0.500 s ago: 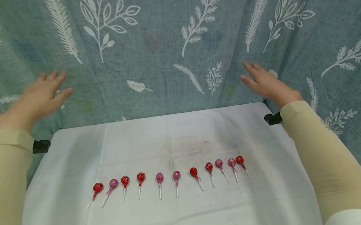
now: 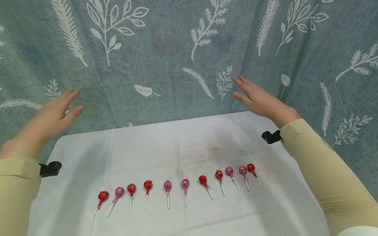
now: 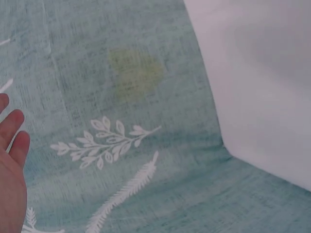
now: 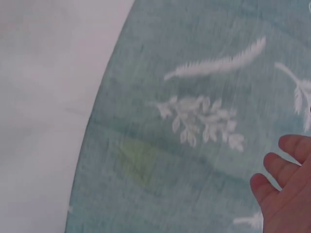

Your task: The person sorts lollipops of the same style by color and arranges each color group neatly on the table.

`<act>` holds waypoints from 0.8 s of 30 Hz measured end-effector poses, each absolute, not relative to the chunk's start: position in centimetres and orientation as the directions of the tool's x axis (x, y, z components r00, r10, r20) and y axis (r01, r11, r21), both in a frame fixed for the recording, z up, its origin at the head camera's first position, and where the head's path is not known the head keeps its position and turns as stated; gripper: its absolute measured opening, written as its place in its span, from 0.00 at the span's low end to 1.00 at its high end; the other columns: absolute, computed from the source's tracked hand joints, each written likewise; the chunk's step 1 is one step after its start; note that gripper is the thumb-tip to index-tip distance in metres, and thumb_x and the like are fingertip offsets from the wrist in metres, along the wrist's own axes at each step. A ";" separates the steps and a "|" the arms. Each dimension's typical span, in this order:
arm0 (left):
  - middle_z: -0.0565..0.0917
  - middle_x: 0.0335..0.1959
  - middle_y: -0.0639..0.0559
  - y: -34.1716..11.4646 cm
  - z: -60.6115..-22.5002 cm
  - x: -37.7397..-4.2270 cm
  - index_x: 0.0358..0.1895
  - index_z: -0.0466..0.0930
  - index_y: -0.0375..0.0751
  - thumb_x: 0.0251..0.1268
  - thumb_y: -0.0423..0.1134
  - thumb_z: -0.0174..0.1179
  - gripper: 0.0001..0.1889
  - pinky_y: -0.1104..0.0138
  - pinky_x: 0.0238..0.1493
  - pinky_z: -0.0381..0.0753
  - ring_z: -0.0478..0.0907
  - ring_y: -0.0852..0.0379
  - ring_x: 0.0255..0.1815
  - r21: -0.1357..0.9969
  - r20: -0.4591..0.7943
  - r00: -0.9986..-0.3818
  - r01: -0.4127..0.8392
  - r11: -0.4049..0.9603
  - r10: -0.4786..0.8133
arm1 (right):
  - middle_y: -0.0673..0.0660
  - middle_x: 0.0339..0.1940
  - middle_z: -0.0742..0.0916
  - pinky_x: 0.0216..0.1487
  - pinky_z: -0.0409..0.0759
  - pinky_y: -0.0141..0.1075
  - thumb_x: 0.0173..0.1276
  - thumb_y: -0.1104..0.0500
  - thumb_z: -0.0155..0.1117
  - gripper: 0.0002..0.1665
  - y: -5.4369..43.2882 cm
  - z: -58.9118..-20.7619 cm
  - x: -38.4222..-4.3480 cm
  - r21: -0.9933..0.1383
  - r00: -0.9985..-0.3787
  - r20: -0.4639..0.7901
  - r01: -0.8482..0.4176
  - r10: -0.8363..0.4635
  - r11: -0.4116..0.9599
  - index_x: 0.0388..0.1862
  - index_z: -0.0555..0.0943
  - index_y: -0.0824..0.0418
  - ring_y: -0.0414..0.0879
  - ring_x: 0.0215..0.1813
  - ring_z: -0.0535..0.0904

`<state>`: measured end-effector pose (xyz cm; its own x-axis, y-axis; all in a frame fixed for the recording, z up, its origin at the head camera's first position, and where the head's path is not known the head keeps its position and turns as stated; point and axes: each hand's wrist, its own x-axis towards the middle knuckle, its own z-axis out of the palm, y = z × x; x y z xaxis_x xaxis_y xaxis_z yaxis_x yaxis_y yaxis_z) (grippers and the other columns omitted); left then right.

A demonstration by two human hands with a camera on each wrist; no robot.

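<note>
Several wrapped lollipops lie in a loose row across the white-covered table (image 2: 144, 232), sticks toward the front. Some wrappers are red, like the lollipop (image 2: 103, 196) at the left end and the one (image 2: 251, 168) at the right end; others are pink-purple, like the lollipop (image 2: 167, 186) near the middle. My left hand (image 2: 47, 120) is raised over the far left corner, fingers straight, holding nothing. Above the far right part of the table, my right hand (image 2: 262, 99) is held up the same way, empty. Both wrist views show the fingers extended, far from the lollipops.
A blue-green curtain (image 2: 168, 60) with white leaf prints hangs behind the table and down its sides. Each wrist carries a black strap mount (image 2: 50, 169). Faint reddish stains (image 2: 198, 152) mark the cloth behind the lollipops.
My right hand has moved inward to the left and slightly down. The left hand has come down and a little to the right. The lollipops lie as before.
</note>
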<state>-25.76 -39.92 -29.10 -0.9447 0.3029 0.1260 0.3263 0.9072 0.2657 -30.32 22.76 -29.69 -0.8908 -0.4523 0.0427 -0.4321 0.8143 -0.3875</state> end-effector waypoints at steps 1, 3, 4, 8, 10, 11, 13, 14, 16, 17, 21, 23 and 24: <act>0.37 0.79 0.34 -39.9 -29.3 -25.5 0.81 0.34 0.48 0.82 0.53 0.38 0.35 0.30 0.65 0.39 0.39 0.25 0.75 0.271 0.129 -0.944 0.328 0.905 0.304 | 0.53 0.82 0.41 0.72 0.43 0.63 0.76 0.31 0.37 0.43 22.4 -29.8 -30.1 -0.388 -0.887 0.045 -0.439 -0.459 0.811 0.81 0.35 0.39 0.56 0.80 0.37; 0.37 0.79 0.37 -39.8 -29.7 -24.8 0.81 0.34 0.49 0.82 0.53 0.39 0.35 0.30 0.65 0.39 0.37 0.26 0.75 0.282 0.131 -0.945 0.325 0.903 0.300 | 0.53 0.82 0.42 0.73 0.44 0.63 0.77 0.31 0.38 0.43 21.6 -30.1 -29.8 -0.391 -0.880 0.048 -0.451 -0.472 0.802 0.81 0.36 0.39 0.55 0.80 0.38; 0.37 0.79 0.37 -39.8 -29.8 -24.5 0.81 0.34 0.49 0.82 0.53 0.39 0.35 0.30 0.66 0.38 0.37 0.27 0.75 0.286 0.136 -0.944 0.327 0.900 0.300 | 0.52 0.82 0.42 0.73 0.44 0.62 0.77 0.31 0.38 0.42 21.2 -30.2 -29.6 -0.394 -0.877 0.052 -0.458 -0.478 0.797 0.81 0.36 0.38 0.54 0.80 0.38; 0.37 0.80 0.39 -39.9 -30.5 -23.2 0.81 0.36 0.50 0.82 0.50 0.41 0.34 0.32 0.67 0.39 0.37 0.29 0.76 0.322 0.153 -0.939 0.341 0.883 0.307 | 0.50 0.82 0.43 0.73 0.46 0.62 0.76 0.31 0.38 0.42 19.6 -30.8 -28.8 -0.401 -0.858 0.078 -0.493 -0.508 0.772 0.81 0.37 0.38 0.53 0.80 0.40; 0.39 0.80 0.39 -40.0 -31.0 -22.6 0.81 0.37 0.50 0.81 0.49 0.43 0.34 0.31 0.67 0.41 0.38 0.29 0.76 0.346 0.155 -0.939 0.344 0.873 0.308 | 0.49 0.82 0.44 0.73 0.47 0.61 0.77 0.31 0.38 0.41 18.9 -31.2 -28.4 -0.411 -0.850 0.100 -0.509 -0.518 0.756 0.81 0.38 0.36 0.53 0.80 0.41; 0.39 0.80 0.39 -40.0 -31.3 -22.4 0.81 0.37 0.51 0.81 0.48 0.44 0.35 0.31 0.66 0.42 0.39 0.30 0.76 0.362 0.154 -0.939 0.342 0.867 0.306 | 0.50 0.82 0.45 0.73 0.48 0.61 0.77 0.32 0.38 0.41 18.6 -31.4 -28.3 -0.416 -0.845 0.113 -0.518 -0.523 0.747 0.81 0.38 0.36 0.53 0.80 0.41; 0.41 0.80 0.40 -40.2 -31.8 -21.8 0.81 0.37 0.54 0.80 0.49 0.46 0.36 0.30 0.64 0.47 0.42 0.29 0.76 0.385 0.144 -0.945 0.327 0.863 0.294 | 0.50 0.82 0.47 0.73 0.49 0.59 0.78 0.33 0.39 0.39 17.9 -31.9 -28.0 -0.434 -0.836 0.135 -0.532 -0.531 0.727 0.81 0.40 0.35 0.51 0.80 0.42; 0.42 0.80 0.40 -40.2 -32.1 -21.5 0.81 0.37 0.55 0.80 0.50 0.47 0.36 0.30 0.62 0.51 0.44 0.29 0.76 0.391 0.140 -0.948 0.317 0.864 0.285 | 0.50 0.82 0.49 0.73 0.49 0.59 0.78 0.33 0.40 0.39 17.5 -32.2 -27.8 -0.442 -0.831 0.146 -0.540 -0.537 0.716 0.81 0.40 0.36 0.51 0.80 0.43; 0.45 0.80 0.40 -40.3 -32.6 -20.8 0.81 0.37 0.58 0.79 0.51 0.48 0.37 0.29 0.58 0.56 0.47 0.27 0.74 0.409 0.126 -0.958 0.288 0.866 0.259 | 0.49 0.81 0.52 0.73 0.50 0.58 0.78 0.34 0.40 0.38 16.6 -32.7 -27.4 -0.467 -0.821 0.160 -0.552 -0.548 0.691 0.81 0.42 0.36 0.50 0.80 0.45; 0.46 0.80 0.38 -40.4 -32.8 -20.5 0.81 0.38 0.58 0.78 0.52 0.49 0.37 0.28 0.56 0.58 0.48 0.26 0.73 0.416 0.120 -0.962 0.272 0.868 0.244 | 0.49 0.81 0.53 0.73 0.51 0.57 0.78 0.34 0.40 0.39 16.1 -33.0 -27.3 -0.481 -0.814 0.164 -0.559 -0.557 0.676 0.81 0.43 0.37 0.50 0.80 0.46; 0.54 0.77 0.35 -40.5 -33.9 -19.1 0.81 0.43 0.56 0.76 0.54 0.52 0.38 0.29 0.50 0.63 0.54 0.25 0.71 0.444 0.100 -0.975 0.221 0.869 0.197 | 0.46 0.80 0.55 0.73 0.53 0.55 0.76 0.32 0.40 0.39 14.0 -34.3 -26.5 -0.537 -0.795 0.160 -0.567 -0.585 0.624 0.81 0.46 0.37 0.47 0.79 0.48; 0.56 0.76 0.36 -40.6 -34.5 -18.5 0.81 0.46 0.55 0.75 0.54 0.54 0.38 0.30 0.51 0.64 0.54 0.26 0.71 0.460 0.093 -0.979 0.206 0.864 0.184 | 0.44 0.80 0.56 0.74 0.53 0.52 0.76 0.31 0.40 0.40 12.9 -35.0 -26.2 -0.561 -0.779 0.163 -0.578 -0.605 0.592 0.81 0.47 0.39 0.46 0.79 0.49; 0.57 0.76 0.36 -40.7 -34.7 -18.2 0.81 0.47 0.55 0.75 0.54 0.54 0.38 0.30 0.50 0.64 0.54 0.26 0.71 0.467 0.088 -0.980 0.198 0.862 0.178 | 0.44 0.80 0.57 0.74 0.54 0.52 0.75 0.30 0.40 0.41 12.4 -35.4 -26.0 -0.571 -0.774 0.162 -0.579 -0.612 0.582 0.81 0.48 0.40 0.45 0.79 0.51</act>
